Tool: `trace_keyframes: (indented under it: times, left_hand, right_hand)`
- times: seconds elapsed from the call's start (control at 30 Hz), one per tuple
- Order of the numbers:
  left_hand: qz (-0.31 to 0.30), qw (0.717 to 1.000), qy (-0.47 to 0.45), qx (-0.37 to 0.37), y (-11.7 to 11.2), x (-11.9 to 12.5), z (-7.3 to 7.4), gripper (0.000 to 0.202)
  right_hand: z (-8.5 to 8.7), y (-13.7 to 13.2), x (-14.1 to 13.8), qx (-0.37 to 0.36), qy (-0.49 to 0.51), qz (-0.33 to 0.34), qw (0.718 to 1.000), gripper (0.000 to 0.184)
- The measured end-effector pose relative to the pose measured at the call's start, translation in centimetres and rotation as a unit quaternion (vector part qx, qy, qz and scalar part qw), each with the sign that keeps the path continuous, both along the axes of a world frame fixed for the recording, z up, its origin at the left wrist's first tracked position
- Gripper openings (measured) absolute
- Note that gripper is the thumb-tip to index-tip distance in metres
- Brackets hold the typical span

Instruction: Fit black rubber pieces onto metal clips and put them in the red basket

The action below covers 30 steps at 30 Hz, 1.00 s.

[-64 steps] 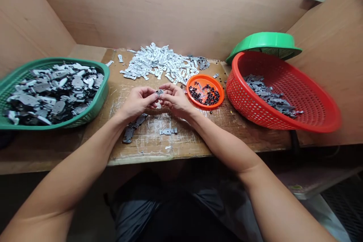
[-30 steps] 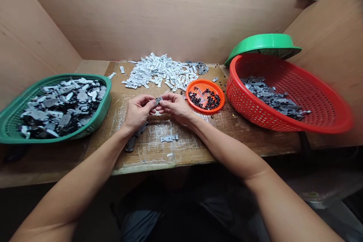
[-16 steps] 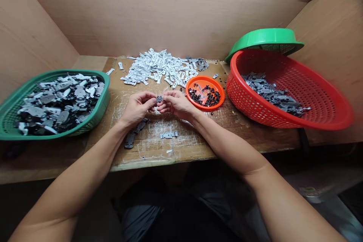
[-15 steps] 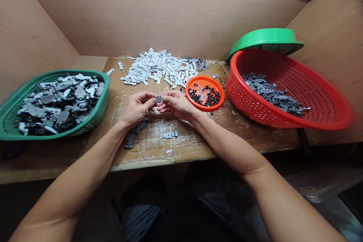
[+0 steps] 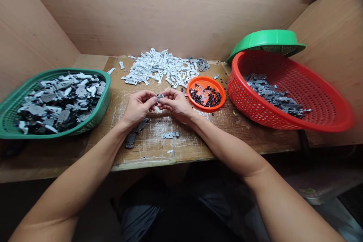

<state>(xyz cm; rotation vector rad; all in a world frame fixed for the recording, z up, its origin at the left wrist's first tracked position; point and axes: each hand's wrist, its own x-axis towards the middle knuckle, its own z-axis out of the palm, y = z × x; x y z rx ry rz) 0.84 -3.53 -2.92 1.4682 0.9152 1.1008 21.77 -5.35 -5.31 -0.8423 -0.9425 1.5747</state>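
Observation:
My left hand (image 5: 138,106) and my right hand (image 5: 177,103) meet over the middle of the wooden bench (image 5: 147,147). Both pinch one small grey metal part (image 5: 159,97) between their fingertips. A flat grey metal piece (image 5: 170,135) lies on the bench just below my hands. Two darker grey pieces (image 5: 133,138) lie by my left wrist. A small orange bowl (image 5: 206,83) of tiny dark parts stands right of my right hand.
A green basket (image 5: 102,100) full of grey metal parts stands at the left. A large red basket (image 5: 317,119) with some grey parts stands at the right, a green basket (image 5: 266,41) behind it. A heap of white metal pieces (image 5: 159,69) lies at the back. Plywood walls enclose the bench.
My hands stay together on the small part, with only slight finger movement. The view has shifted a little.

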Motion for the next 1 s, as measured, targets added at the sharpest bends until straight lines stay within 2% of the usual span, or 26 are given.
trace_keyframes:
  times: [0.27,0.37,0.47,0.7,1.0]
  left_hand:
    - [0.017,1.0,-0.005,0.001,-0.1,0.1,0.1,0.04]
    - [0.041,0.999,0.015,0.029,-0.3,0.1,0.2,0.035]
    - [0.055,0.996,0.038,0.054,-0.5,0.1,0.2,0.029]
    - [0.036,0.997,0.03,0.061,-0.6,0.2,0.3,0.025]
    - [0.047,0.995,0.053,0.077,-0.7,0.0,0.3,0.025]
  right_hand:
    - [-0.6,-0.6,-1.8,-0.019,0.062,-0.065,0.996,0.06]
    - [-0.8,-0.8,-2.0,-0.016,0.085,-0.065,0.994,0.07]
    - [-0.9,-1.0,-2.0,0.004,0.064,-0.057,0.996,0.076]
    - [-0.8,-0.8,-1.7,0.028,-0.037,-0.078,0.996,0.058]
    - [-0.7,-0.8,-1.8,0.018,-0.005,-0.074,0.997,0.063]
